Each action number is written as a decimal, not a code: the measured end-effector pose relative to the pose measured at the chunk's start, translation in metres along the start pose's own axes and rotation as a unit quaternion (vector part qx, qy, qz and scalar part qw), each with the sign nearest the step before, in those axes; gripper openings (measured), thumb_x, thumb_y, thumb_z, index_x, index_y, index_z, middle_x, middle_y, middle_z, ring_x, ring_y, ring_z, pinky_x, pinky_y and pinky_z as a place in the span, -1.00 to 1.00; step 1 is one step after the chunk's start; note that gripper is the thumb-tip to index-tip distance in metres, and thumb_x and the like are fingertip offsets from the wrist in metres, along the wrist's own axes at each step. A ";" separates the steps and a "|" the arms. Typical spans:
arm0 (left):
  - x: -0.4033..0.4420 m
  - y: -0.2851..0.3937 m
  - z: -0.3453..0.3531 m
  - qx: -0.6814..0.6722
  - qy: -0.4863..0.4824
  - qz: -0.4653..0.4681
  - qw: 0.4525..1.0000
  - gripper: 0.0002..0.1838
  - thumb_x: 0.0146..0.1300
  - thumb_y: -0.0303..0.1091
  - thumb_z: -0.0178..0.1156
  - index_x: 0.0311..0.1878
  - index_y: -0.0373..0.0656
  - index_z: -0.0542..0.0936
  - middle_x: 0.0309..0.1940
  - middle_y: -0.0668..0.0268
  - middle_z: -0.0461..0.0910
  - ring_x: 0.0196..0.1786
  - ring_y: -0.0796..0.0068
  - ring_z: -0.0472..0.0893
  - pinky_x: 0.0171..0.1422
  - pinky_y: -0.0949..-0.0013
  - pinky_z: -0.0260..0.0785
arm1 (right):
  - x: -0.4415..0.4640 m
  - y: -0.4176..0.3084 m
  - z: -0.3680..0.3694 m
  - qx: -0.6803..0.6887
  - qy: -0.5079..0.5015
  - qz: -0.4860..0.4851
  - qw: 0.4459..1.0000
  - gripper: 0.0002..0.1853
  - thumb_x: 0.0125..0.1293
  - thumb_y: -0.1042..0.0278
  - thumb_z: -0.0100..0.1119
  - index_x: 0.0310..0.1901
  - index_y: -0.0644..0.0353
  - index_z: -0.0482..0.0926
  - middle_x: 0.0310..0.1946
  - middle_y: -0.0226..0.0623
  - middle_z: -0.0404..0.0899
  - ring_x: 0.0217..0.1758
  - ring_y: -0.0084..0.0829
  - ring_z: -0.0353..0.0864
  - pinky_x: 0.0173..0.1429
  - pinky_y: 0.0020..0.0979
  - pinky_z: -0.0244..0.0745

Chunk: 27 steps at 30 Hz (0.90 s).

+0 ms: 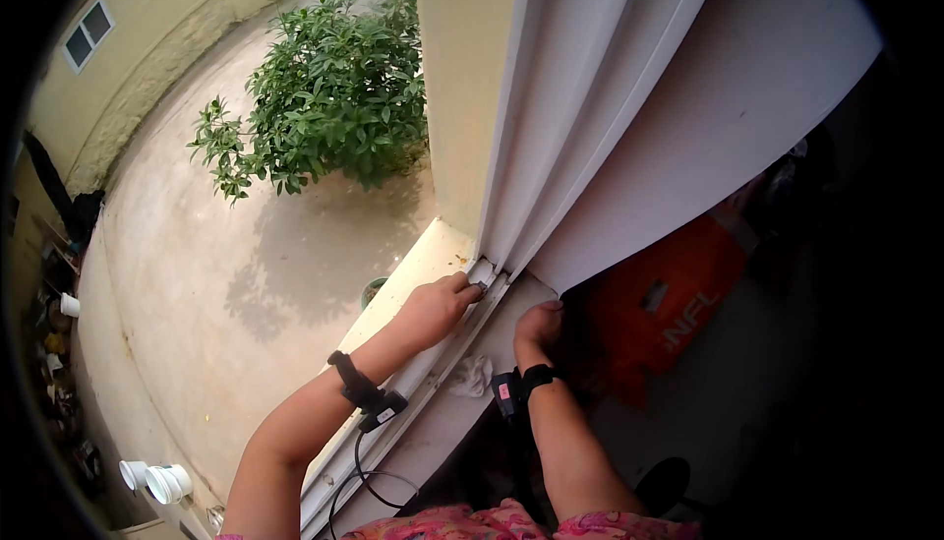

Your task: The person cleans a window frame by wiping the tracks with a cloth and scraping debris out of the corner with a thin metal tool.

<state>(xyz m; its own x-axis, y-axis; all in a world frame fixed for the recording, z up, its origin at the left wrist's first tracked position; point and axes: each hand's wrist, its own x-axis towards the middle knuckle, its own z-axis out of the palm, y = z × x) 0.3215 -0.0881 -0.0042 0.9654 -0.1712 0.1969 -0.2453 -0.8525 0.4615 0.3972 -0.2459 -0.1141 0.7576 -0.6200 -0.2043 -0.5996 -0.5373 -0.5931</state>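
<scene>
At the corner of the white window track (pixel 433 375), my left hand (pixel 441 308) has its fingers pinched together low in the channel. A small greyish bit shows at the fingertips, too little to name. My right hand (pixel 538 326) is curled at the inner edge of the sill, close to the bottom corner of the white wall (pixel 678 147). Its fingers are partly hidden, so I cannot make out what they hold, if anything. Between my forearms, a crumpled white cloth or tissue (pixel 472 376) lies on the inner sill (pixel 433 442).
A white window frame (pixel 580 78) rises beside my hands. Outside are a leafy bush (pixel 334 88), a potted plant (pixel 374 291) below the sill and white buckets (pixel 169 483). An orange bag (pixel 659 314) lies indoors at right. A cable (pixel 361 461) hangs from the left wrist device.
</scene>
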 end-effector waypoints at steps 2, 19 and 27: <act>0.017 -0.003 0.014 0.013 0.000 0.011 1.000 -0.76 0.05 -0.43 -0.03 -0.20 -0.17 0.51 -0.35 0.22 0.43 -0.32 0.23 0.51 -0.29 0.28 0.39 | -0.002 -0.003 -0.005 -0.008 -0.002 0.006 1.000 -0.46 0.32 0.10 -0.47 -0.32 0.37 0.51 -0.35 0.18 0.51 -0.23 0.12 0.51 -0.09 -0.06 0.41; 0.039 0.007 0.029 0.009 -0.070 -0.004 0.998 -0.88 0.00 -0.48 -0.03 -0.38 -0.27 0.44 -0.37 0.08 0.39 -0.41 0.15 0.53 -0.33 0.23 0.41 | 0.000 -0.002 -0.008 0.002 -0.057 0.022 0.998 -0.45 0.32 0.07 -0.50 -0.21 0.37 0.46 -0.23 0.21 0.48 -0.13 0.13 0.47 -0.01 -0.05 0.37; 0.033 0.012 0.056 0.115 0.046 -0.042 0.991 -0.81 0.04 -0.41 -0.03 -0.25 -0.14 0.48 -0.36 0.18 0.42 -0.40 0.18 0.52 -0.39 0.24 0.40 | -0.003 -0.008 -0.012 -0.014 -0.046 0.027 0.998 -0.45 0.31 0.08 -0.49 -0.22 0.38 0.47 -0.26 0.22 0.48 -0.16 0.15 0.47 -0.04 -0.04 0.37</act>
<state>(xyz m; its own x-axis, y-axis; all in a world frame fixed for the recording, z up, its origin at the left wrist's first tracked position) 0.3556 -0.1318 -0.0405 0.9668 -0.0573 0.2492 -0.1269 -0.9536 0.2729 0.3964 -0.2469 -0.0992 0.7435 -0.5940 -0.3073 -0.6465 -0.5208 -0.5574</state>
